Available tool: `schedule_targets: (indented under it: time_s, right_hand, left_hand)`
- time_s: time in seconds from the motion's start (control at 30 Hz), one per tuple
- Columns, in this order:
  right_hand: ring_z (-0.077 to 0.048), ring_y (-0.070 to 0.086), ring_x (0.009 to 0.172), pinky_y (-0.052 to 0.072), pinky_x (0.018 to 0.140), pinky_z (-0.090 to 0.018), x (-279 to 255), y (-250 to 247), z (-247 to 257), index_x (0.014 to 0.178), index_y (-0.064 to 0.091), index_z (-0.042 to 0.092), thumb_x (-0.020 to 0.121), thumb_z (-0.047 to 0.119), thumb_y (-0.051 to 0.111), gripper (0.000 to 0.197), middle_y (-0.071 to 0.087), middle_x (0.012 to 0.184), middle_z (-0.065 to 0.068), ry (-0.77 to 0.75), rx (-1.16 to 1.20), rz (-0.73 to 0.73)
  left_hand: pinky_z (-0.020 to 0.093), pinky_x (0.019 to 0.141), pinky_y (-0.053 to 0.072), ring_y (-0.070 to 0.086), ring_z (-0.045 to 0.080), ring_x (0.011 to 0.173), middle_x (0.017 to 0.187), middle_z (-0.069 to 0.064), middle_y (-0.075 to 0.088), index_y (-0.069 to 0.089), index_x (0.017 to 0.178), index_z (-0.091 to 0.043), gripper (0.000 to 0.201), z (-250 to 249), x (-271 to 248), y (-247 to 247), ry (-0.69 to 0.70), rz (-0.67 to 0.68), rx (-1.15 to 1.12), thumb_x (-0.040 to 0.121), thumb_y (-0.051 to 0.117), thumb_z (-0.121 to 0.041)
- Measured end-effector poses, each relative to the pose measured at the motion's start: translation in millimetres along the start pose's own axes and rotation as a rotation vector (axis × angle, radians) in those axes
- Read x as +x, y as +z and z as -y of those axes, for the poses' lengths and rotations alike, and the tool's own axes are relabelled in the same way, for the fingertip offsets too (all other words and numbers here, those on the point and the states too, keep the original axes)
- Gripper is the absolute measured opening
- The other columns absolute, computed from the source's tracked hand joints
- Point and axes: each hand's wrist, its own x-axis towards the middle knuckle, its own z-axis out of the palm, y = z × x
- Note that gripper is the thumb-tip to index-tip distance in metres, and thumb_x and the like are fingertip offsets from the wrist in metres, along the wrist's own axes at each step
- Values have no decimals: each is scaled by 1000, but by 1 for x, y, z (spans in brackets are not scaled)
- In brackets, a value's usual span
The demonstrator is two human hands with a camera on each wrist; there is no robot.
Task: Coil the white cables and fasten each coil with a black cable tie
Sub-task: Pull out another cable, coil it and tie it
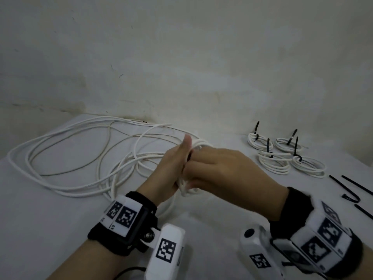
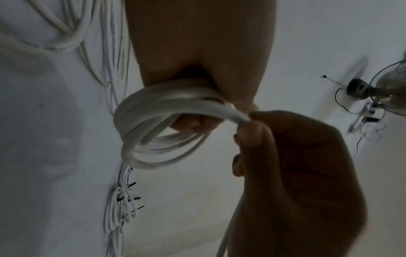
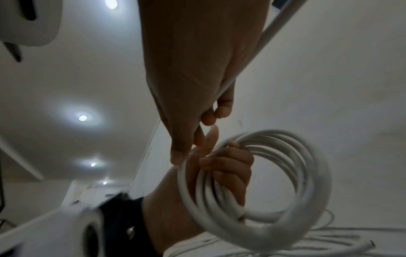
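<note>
While both hands grip the coil, knuckles hide its tie

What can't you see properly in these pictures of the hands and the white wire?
- Head view: the coil is mostly hidden behind the left hand and right hand.
- Head view: loose black ties are cut off by the right edge.
- Right wrist view: coil's outer loops are motion-blurred.
</note>
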Motion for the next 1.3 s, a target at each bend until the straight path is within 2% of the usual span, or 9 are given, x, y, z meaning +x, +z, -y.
schedule_targets:
  time_s: [0.07, 0.13, 0.33, 0.57, 0.83, 0.97, 1.07, 1.17, 1.3]
  right_hand:
    - [-13, 55, 76, 47, 56, -35, 1, -2, -8, 84, 60, 14, 82, 22, 69, 12, 60, 85, 4, 129, 93, -15]
    - [-4, 49, 71, 46, 57, -29, 0, -1, -16, 83, 59, 14, 85, 27, 66, 15, 56, 82, 10, 222, 208, -27]
    - [-1, 53, 74, 41, 66, -15, -12, 6, -32, 87, 64, 11, 90, 20, 63, 10, 57, 81, 10, 314, 375, -123]
    - [-14, 48, 76, 42, 64, -27, -24, -3, -44, 90, 68, 11, 93, 31, 47, 28, 59, 79, 4, 275, 52, -122]
    - [-24, 48, 63, 32, 50, -28, -22, -8, -51, 79, 57, 5, 91, 14, 54, 14, 53, 73, -7, 277, -345, 3]
    - [-10, 37, 61, 29, 56, -17, -18, -2, -47, 84, 56, 7, 95, 27, 45, 25, 50, 75, 1, 399, -58, -71]
    - [-15, 51, 62, 38, 57, -18, -16, 6, -39, 82, 58, 11, 96, 24, 51, 21, 59, 66, 3, 593, 339, -128]
    - [-27, 62, 57, 49, 57, -34, -14, 7, -34, 83, 62, 6, 96, 19, 55, 19, 67, 69, -13, 764, 737, -140]
    - [-13, 61, 50, 50, 51, -23, -15, 7, -34, 86, 62, 0, 94, 15, 53, 19, 67, 64, -5, 915, 1164, -152]
  left_hand:
    - [27, 59, 44, 55, 16, 63, 67, 10, 56, 64, 78, -15, 50, 3, -2, 5, 14, 31, 69, 93, 38, -54]
    - [19, 43, 35, 40, 9, 42, 50, 0, 43, 58, 55, -25, 55, 2, -3, 8, -53, 63, 13, 101, 33, -40]
    - [16, 35, 16, 21, 3, 28, 40, -5, 29, 49, 59, -17, 52, -6, -5, 7, -213, 188, -159, 80, 34, -62]
    - [13, 33, 17, 21, 2, 29, 41, -7, 27, 37, 68, -15, 24, -6, -4, 2, -186, 166, -119, 76, 58, -22]
    - [14, 32, 18, 20, 0, 26, 36, -9, 25, 41, 54, -20, 26, -7, -3, -5, -315, 249, -248, 75, 56, -20]
    - [13, 32, 21, 30, -2, 25, 36, -10, 29, 42, 63, -16, 32, -8, -4, -10, -378, 453, -458, 67, 74, -19]
    - [14, 34, 21, 32, -2, 26, 38, -10, 29, 49, 63, -17, 27, -11, -4, -11, -357, 564, -529, 69, 75, -25]
    - [13, 33, 22, 33, -3, 25, 36, -12, 35, 51, 60, -17, 30, -14, -5, -11, -341, 540, -489, 65, 78, -29]
    - [13, 30, 22, 25, -1, 25, 35, -11, 30, 47, 56, -18, 48, -18, -7, -7, -329, 396, -361, 54, 85, -48]
